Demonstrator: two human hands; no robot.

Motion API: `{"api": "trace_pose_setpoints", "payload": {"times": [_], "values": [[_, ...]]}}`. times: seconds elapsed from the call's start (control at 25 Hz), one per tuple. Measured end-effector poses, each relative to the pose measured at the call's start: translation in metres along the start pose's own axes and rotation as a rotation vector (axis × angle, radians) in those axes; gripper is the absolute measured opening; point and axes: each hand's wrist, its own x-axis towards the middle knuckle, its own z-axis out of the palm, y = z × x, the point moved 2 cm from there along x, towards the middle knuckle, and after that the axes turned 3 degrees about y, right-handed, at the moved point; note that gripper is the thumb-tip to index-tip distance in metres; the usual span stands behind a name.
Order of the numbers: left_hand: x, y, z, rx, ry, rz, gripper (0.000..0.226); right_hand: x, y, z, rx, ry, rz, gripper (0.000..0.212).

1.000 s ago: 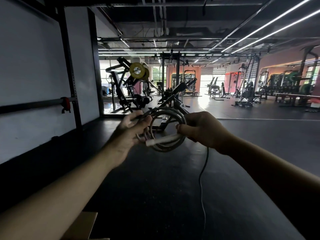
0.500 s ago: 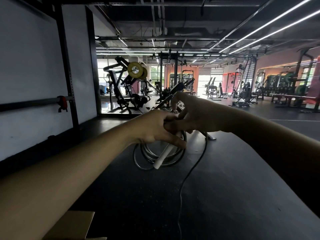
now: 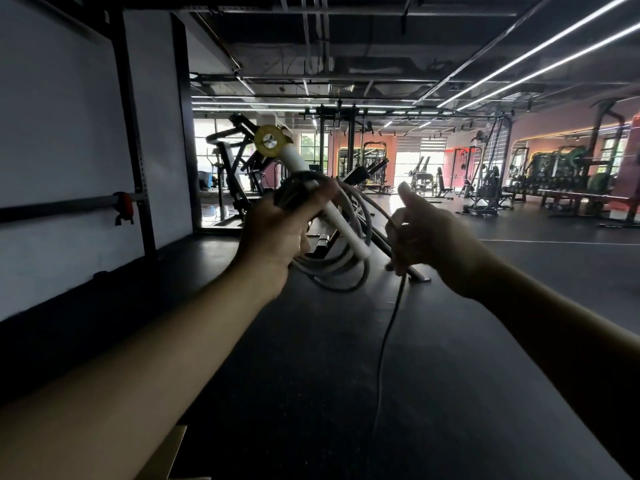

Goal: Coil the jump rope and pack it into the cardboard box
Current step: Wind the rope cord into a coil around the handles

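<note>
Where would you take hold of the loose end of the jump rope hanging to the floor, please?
Grip the loose rope just under the right hand, coming from the right. It hangs there as a single, nearly straight strand, clear of the coil and white handle that the left hand holds, so probably nothing gets in the way.

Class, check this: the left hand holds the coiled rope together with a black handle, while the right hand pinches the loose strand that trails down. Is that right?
One detail is wrong: the handle is white, not black, as the head view shows. The left hand does hold it with the coiled rope, and the right hand pinches the loose strand trailing down.
</note>
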Motion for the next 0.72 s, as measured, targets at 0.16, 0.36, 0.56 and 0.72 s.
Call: {"api": "trace_pose_setpoints", "payload": {"times": [0.16,0.36,0.56,0.72], "values": [[-0.007,-0.013,0.021,-0.270,0.362,-0.155,0.039,-0.007,0.005,0.046,0.066,-0.020,-0.020,0.068],[-0.010,-0.025,0.024,-0.230,0.420,-0.196,0.057,-0.006,0.001,0.079,0.287,0.269,-0.095,0.051],[-0.015,-0.036,0.008,-0.245,0.246,-0.272,0.039,0.001,0.002,0.072,0.185,0.317,-0.204,0.039],[-0.002,-0.035,-0.039,0.028,0.128,-0.194,0.117,0.008,-0.006,0.051,-0.070,0.262,-0.216,0.038]]}}
